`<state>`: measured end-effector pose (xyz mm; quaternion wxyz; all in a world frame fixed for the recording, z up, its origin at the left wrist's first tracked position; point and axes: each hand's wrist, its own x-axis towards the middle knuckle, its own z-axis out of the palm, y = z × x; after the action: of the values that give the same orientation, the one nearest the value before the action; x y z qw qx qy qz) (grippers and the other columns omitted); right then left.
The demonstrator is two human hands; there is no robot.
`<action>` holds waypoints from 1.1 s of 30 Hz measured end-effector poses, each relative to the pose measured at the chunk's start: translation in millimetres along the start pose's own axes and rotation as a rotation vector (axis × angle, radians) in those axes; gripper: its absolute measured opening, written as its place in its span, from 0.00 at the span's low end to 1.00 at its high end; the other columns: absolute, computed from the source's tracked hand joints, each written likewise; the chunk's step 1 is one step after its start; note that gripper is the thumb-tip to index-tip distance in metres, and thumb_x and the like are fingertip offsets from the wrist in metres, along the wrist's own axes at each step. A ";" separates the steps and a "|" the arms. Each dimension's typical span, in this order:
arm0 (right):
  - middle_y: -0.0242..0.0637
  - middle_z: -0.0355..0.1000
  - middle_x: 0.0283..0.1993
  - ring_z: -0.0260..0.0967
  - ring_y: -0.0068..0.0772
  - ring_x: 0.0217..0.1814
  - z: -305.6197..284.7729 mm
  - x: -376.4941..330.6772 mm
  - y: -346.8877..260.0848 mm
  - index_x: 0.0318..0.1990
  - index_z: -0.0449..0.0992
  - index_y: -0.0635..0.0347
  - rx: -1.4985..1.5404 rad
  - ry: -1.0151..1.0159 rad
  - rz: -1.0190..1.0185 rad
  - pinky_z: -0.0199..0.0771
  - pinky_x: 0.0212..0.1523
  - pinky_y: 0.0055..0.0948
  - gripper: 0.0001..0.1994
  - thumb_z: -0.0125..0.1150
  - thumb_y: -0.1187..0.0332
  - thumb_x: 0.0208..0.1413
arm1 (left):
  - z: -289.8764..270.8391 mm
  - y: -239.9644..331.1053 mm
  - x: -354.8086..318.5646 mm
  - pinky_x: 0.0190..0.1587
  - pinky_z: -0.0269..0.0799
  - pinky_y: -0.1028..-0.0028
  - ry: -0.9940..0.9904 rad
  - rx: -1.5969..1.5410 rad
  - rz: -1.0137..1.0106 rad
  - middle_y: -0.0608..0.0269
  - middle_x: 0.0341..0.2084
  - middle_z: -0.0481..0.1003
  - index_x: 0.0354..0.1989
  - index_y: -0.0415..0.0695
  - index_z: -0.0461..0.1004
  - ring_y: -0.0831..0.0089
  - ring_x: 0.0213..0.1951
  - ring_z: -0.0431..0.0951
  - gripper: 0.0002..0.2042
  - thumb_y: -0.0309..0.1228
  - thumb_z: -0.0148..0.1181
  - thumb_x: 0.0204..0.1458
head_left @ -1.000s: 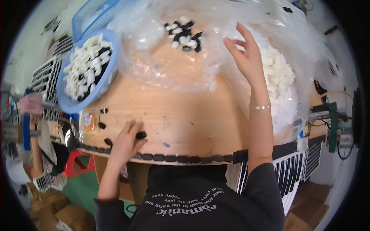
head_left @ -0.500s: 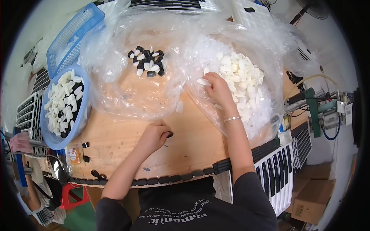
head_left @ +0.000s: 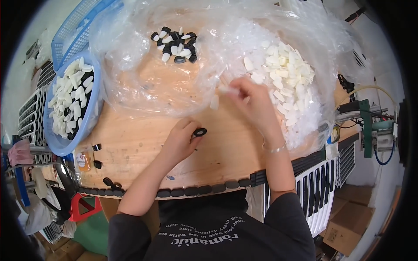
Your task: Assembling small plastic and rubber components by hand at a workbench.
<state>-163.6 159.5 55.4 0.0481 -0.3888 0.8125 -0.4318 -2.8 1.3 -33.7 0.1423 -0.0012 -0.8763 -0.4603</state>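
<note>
Over the wooden table (head_left: 130,167), my left hand (head_left: 179,140) pinches a small black cap-like piece (head_left: 200,132) with a hole in its end. My right hand (head_left: 256,104) is closed at the fingertips on a white oval piece (head_left: 229,90), blurred by motion. The two hands are apart, the right one slightly farther away. A loose white oval piece (head_left: 214,102) lies just left of the right fingers. Beyond the right hand spreads a pile of white oval pieces (head_left: 289,69) on clear plastic. Farther off lies a cluster of black pieces with white ovals (head_left: 176,45).
A round blue basin (head_left: 96,82) of white and black pieces stands left, below a blue basket (head_left: 65,48). Black oval pieces (head_left: 191,191) line the near edge. A piano-style keyboard (head_left: 315,191) and a green-framed device (head_left: 368,128) are at right. Plastic sheeting (head_left: 130,98) covers the far table.
My right hand has pulled back from the white pile toward the left hand with a white oval piece. My left hand has turned the black piece so its hole shows. The view has shifted slightly.
</note>
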 end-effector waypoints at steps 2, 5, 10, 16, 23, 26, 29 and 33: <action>0.35 0.73 0.30 0.67 0.23 0.26 13.7 -17.5 -3.6 0.35 0.77 0.63 0.086 -0.122 -0.043 0.68 0.27 0.22 0.06 0.64 0.76 0.49 | -2.4 1.3 0.3 0.29 0.69 0.76 0.003 0.003 -0.028 0.57 0.32 0.72 0.37 0.39 0.73 0.71 0.26 0.73 0.12 0.21 0.65 0.42; 0.33 0.72 0.30 0.68 0.25 0.26 32.8 -32.7 2.9 0.35 0.76 0.61 0.174 -0.232 -0.196 0.68 0.27 0.23 0.07 0.65 0.78 0.46 | -6.4 6.8 3.0 0.28 0.68 0.77 0.044 0.004 -0.153 0.59 0.27 0.72 0.37 0.39 0.74 0.72 0.26 0.73 0.12 0.21 0.65 0.42; 0.32 0.69 0.30 0.68 0.31 0.27 54.3 -35.4 3.3 0.35 0.76 0.59 0.148 -0.187 -0.407 0.68 0.26 0.24 0.10 0.66 0.79 0.43 | -13.1 13.8 3.9 0.30 0.68 0.77 0.130 -0.038 -0.030 0.60 0.26 0.72 0.39 0.40 0.75 0.74 0.26 0.71 0.14 0.21 0.66 0.41; 0.33 0.70 0.31 0.69 0.33 0.28 62.1 -35.2 3.2 0.35 0.76 0.58 0.032 -0.109 -0.509 0.69 0.28 0.25 0.11 0.65 0.81 0.42 | -20.5 18.5 6.5 0.33 0.69 0.76 0.164 -0.051 0.013 0.60 0.30 0.74 0.40 0.39 0.74 0.71 0.29 0.73 0.16 0.16 0.63 0.39; 0.39 0.70 0.39 0.71 0.32 0.36 66.8 -36.1 5.5 0.36 0.76 0.60 0.349 -0.119 -0.262 0.71 0.36 0.25 0.10 0.64 0.81 0.44 | -18.9 14.3 7.5 0.39 0.71 0.76 0.166 -0.159 -0.019 0.58 0.34 0.75 0.42 0.38 0.74 0.70 0.35 0.76 0.17 0.13 0.60 0.40; 0.40 0.71 0.41 0.72 0.35 0.40 73.3 -35.8 3.6 0.37 0.76 0.62 0.381 -0.080 -0.223 0.72 0.39 0.26 0.10 0.64 0.81 0.45 | -13.4 7.0 6.8 0.43 0.70 0.77 0.212 -0.345 -0.043 0.61 0.36 0.75 0.45 0.36 0.72 0.74 0.39 0.75 0.16 0.12 0.57 0.46; 0.40 0.71 0.43 0.73 0.35 0.43 74.8 -36.4 -1.9 0.39 0.75 0.64 0.365 -0.062 -0.226 0.73 0.41 0.27 0.10 0.63 0.81 0.47 | -7.0 6.2 5.3 0.43 0.70 0.80 0.307 -0.590 -0.173 0.62 0.35 0.74 0.43 0.35 0.72 0.78 0.40 0.74 0.13 0.11 0.55 0.49; 0.37 0.71 0.46 0.72 0.27 0.44 88.8 -41.0 2.2 0.43 0.74 0.66 0.743 -0.062 -0.023 0.74 0.44 0.25 0.09 0.59 0.80 0.53 | -4.4 -2.3 1.0 0.44 0.71 0.81 0.361 -0.867 -0.143 0.60 0.37 0.74 0.40 0.36 0.70 0.79 0.41 0.74 0.09 0.12 0.54 0.51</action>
<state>-99.7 128.8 -12.1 0.2059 -0.3666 0.5941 -0.6858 -3.0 -3.7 -33.0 0.2468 0.0798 -0.5626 -0.7850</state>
